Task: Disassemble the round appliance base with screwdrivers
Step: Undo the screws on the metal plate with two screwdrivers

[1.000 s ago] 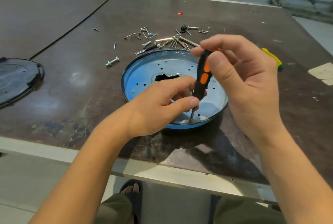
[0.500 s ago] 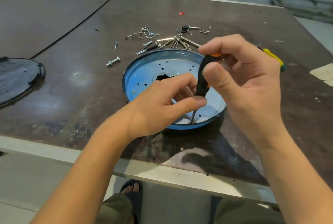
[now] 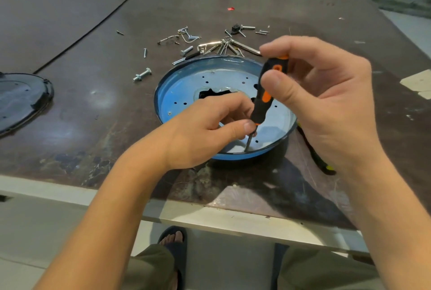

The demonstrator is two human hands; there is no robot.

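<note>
**Right hand on the driver, tip down in the blue base**

Right hand (image 3: 326, 107) has its thumb and fingertips clamped round the top of the black-and-orange screwdriver (image 3: 263, 100), which stands close to upright and leans a little to the far right. Left hand (image 3: 205, 135) sits lower, with its thumb and curled fingers closed about the metal shaft just under the handle, steadying it.

The tip is down on the near floor of the round appliance base (image 3: 177, 93), close to its wall. This is a shallow blue dish lying open side up on the table (image 3: 93, 107), near the front edge and about the middle.

To my eye a screw at the near rim is being worked. The next move calls for steady downward pressure, with the right fingers twisting and the left keeping the tip seated, then lifting the screw clear.

Just beyond the base lies a scatter of loose screws and pins (image 3: 210, 44), with a bolt (image 3: 142, 74) nearer on the left. A black round cover (image 3: 21, 100) is cut off by the left edge. A dark tool (image 3: 314, 154) with a yellow-green end lies right of the base, mostly behind the right wrist.

The screw head itself is too small to make out, and the left fingers hide part of the base's centre opening.
</note>
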